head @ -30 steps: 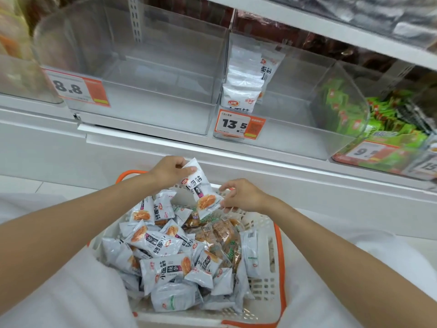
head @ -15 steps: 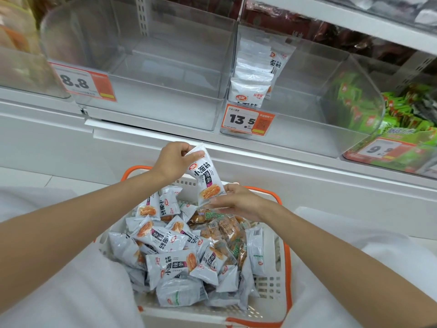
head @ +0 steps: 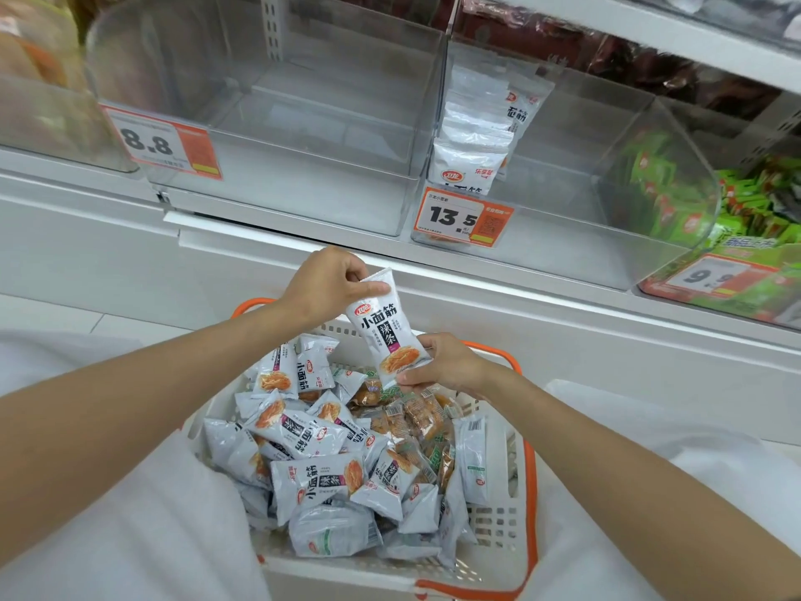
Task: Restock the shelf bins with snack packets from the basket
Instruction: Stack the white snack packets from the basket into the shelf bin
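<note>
One pkt (head: 382, 328) ~upright, top end up-left

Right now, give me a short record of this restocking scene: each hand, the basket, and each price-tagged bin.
left hand: pinches the top edge of a white snack packet
right hand: grips the same packet's bottom end
packet position: above the basket, below the shelf
basket: white, orange rim, piled with loose packets
8.8 bin: no packets visible
13.5 bin: row of white packs at its left side
9.9 bin: green packs
</note>
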The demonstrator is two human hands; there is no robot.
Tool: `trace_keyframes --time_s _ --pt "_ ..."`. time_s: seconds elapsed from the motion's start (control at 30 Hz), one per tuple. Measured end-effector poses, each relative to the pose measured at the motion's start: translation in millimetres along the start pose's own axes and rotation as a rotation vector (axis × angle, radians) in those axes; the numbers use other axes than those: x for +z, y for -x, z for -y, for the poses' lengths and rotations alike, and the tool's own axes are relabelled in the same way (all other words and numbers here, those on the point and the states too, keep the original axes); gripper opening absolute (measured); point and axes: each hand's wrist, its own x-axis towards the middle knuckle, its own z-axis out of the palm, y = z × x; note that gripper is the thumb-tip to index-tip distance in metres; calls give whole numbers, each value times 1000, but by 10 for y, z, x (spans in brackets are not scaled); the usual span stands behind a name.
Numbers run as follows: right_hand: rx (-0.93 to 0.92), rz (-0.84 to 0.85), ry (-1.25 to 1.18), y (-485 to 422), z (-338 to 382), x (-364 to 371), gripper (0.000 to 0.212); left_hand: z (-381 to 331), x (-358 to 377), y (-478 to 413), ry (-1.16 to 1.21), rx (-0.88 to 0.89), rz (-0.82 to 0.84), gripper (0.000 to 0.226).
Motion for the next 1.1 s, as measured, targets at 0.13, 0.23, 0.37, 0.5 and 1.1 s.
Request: trace_keyframes --time_s 0.13,0.23,0.37,0.5,1.1 --pt "26 -4 -160 -15 17 -45 43 11 29 -25 302 -151 -5 26" --pt "72 53 -217 -10 42 -39 47 4 85 7 446 -263 110 33" --pt "16 66 -51 -19 114 15 49 -22 103 22 357 -204 183 53" --pt "-45 -29 -172 -16 231 36 27 -55 141 0 483 -208 163 50" --pt "-291 -177 -24 616 909 -417 34 -877 -210 -105 165 168 138 26"
